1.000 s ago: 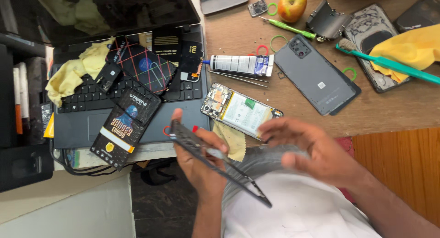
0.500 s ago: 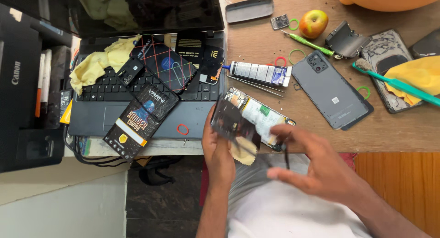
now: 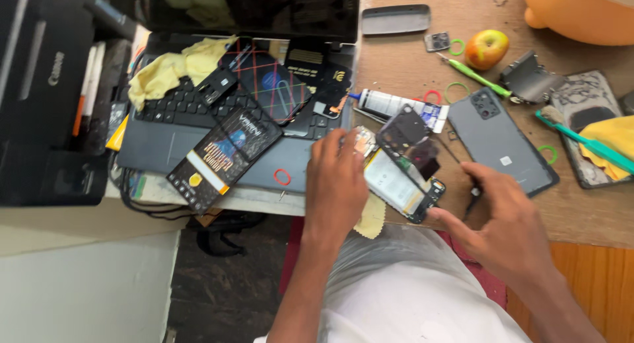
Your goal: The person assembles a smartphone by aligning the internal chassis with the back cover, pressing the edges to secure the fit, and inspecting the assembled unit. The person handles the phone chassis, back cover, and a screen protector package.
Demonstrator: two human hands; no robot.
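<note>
An opened phone (image 3: 396,182) with a white battery showing lies at the front edge of the wooden desk (image 3: 409,59), on a yellow cloth scrap (image 3: 372,217). A dark inner cover plate (image 3: 407,133) stands tilted over its upper end. My left hand (image 3: 337,178) lies on the phone's left side and grips it. My right hand (image 3: 505,221) is at the phone's lower right corner, thumb touching it, with a thin dark tool (image 3: 473,196) pinched in its fingers.
A laptop (image 3: 198,138) on the left carries a yellow cloth, a patterned phone case and a black box (image 3: 221,158). A glue tube (image 3: 396,105), grey phone back (image 3: 498,145), apple (image 3: 487,47), green screwdriver (image 3: 472,75) and teal brush (image 3: 588,141) lie on the desk. A black printer (image 3: 39,98) stands far left.
A second ago both hands held a long dark panel over my lap. They have moved up to the opened phone at the desk edge, and the panel is no longer in my hands.
</note>
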